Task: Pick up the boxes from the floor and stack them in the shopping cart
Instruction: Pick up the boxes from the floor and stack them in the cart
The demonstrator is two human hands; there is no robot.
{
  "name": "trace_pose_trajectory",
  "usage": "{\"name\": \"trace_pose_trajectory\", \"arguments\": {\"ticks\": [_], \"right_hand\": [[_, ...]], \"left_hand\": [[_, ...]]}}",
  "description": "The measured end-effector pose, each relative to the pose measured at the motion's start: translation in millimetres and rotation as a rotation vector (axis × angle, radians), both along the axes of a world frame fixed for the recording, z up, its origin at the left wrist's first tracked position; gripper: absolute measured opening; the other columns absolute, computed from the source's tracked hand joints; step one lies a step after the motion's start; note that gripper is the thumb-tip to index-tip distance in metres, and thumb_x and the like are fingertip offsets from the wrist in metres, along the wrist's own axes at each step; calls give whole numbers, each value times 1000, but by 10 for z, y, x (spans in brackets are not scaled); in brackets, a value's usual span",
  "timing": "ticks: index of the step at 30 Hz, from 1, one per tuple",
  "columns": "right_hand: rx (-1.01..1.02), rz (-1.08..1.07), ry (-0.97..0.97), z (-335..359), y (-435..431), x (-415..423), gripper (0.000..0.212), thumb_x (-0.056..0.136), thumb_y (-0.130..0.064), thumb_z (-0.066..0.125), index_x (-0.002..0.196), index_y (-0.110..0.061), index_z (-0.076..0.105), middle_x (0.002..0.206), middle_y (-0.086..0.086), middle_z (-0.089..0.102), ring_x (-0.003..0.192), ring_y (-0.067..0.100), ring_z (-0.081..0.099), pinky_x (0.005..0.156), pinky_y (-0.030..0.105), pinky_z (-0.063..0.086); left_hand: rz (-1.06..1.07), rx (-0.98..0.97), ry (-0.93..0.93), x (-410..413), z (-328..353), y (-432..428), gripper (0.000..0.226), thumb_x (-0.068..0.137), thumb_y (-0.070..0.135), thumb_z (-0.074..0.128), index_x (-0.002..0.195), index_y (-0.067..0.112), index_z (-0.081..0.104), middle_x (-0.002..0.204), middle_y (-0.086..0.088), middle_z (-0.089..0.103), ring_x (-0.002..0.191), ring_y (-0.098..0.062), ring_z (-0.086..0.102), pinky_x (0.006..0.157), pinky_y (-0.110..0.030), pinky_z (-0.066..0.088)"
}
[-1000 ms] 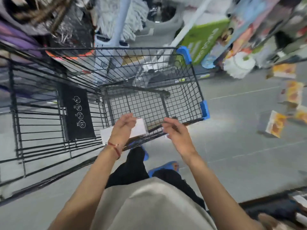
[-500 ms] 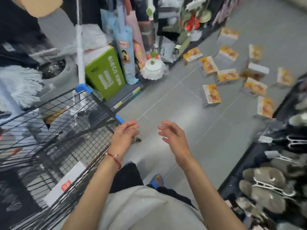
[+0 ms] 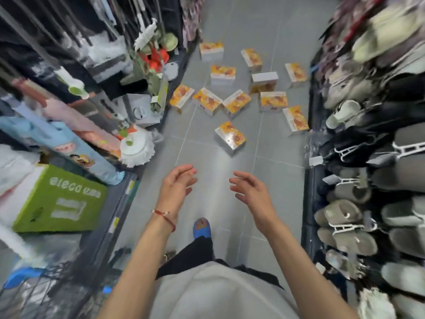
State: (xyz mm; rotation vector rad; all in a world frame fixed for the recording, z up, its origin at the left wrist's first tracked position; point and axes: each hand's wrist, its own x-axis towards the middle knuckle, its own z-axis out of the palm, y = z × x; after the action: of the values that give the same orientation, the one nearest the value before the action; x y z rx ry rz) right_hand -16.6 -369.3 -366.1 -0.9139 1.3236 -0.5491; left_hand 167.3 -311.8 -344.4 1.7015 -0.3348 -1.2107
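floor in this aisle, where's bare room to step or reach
Bare floor runs from the blue sandal up to the nearest box, and on both sides of it. Beyond, the other boxes crowd the aisle nearly across.

Narrow aisle of a household-goods shop. Right: racks of slippers hung in pairs on white plastic hangers, some tagged. Left: shelving with mop heads, a green carton and yellow labels along the shelf edge. A wire shopping cart stands at lower left; identical printed boxes lie scattered on the grey tiled floor.
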Motion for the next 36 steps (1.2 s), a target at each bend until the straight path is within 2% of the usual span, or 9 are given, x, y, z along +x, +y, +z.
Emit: {"name": "trace_pose_trajectory", "arguments": {"ticks": [11,14,17,22,25,30,32,35,36], "right_hand": [[80,-389,-27,-48,-1668,151,18,100,-14,63,114,-22,69,110,5,75,100,17,69,98,35,53],[109,-420,-3,-178,-2273,149,17,100,-14,63,114,-22,70,112,9,76,102,20,69,96,33,53],[146,-433,-5,-309,-2971,154,16,99,-13,64,112,-20,69,115,14,75,98,19,67,104,40,52],[231,-422,-6,-348,-4042,123,14,100,-12,61,101,-24,68,101,2,73,97,20,66,106,45,50],[256,-440,1,-370,-4550,142,14,100,-13,61,102,-24,69,104,3,73,102,22,66,105,43,50],[343,-494,7,-455,-5111,387,15,99,-8,62,109,-17,68,102,6,73,86,16,66,86,34,52],[376,-539,23,-531,-5276,535,19,99,-8,62,116,-12,69,105,8,73,87,18,66,87,33,55],[411,-654,28,-641,-5472,792,16,100,-9,60,114,-12,68,102,6,72,82,13,66,70,15,55],[425,-712,27,-685,-5525,885,15,100,-10,62,113,-14,68,102,5,72,80,11,66,68,14,55]], "left_hand": [[-248,13,-9,294,-25,-2118,17,101,11,54,109,19,68,117,-2,72,105,-19,68,95,-34,50],[-290,58,-6,291,-146,-2767,18,101,11,55,107,21,68,115,0,72,107,-19,68,97,-35,50],[-300,97,-10,287,-295,-3480,17,101,11,54,109,20,67,114,0,72,107,-20,68,98,-36,49],[-287,160,-21,253,-315,-4569,16,99,11,58,99,24,67,111,-2,71,105,-22,67,98,-37,48],[-281,144,-18,259,-294,-5138,15,99,11,58,99,23,67,113,-4,71,104,-21,67,97,-36,49],[-335,175,-14,470,-415,-5921,19,100,7,54,100,21,66,107,-1,70,100,-20,67,97,-36,49],[-355,209,2,606,-515,-6225,18,100,5,54,100,18,66,104,-2,71,101,-23,66,99,-38,49],[-418,273,37,835,-688,-6616,17,98,5,57,99,17,68,104,-5,71,104,-27,67,103,-41,51],[-468,297,35,916,-746,-6746,16,98,5,57,99,18,68,108,-7,71,107,-29,67,103,-42,51]]}}
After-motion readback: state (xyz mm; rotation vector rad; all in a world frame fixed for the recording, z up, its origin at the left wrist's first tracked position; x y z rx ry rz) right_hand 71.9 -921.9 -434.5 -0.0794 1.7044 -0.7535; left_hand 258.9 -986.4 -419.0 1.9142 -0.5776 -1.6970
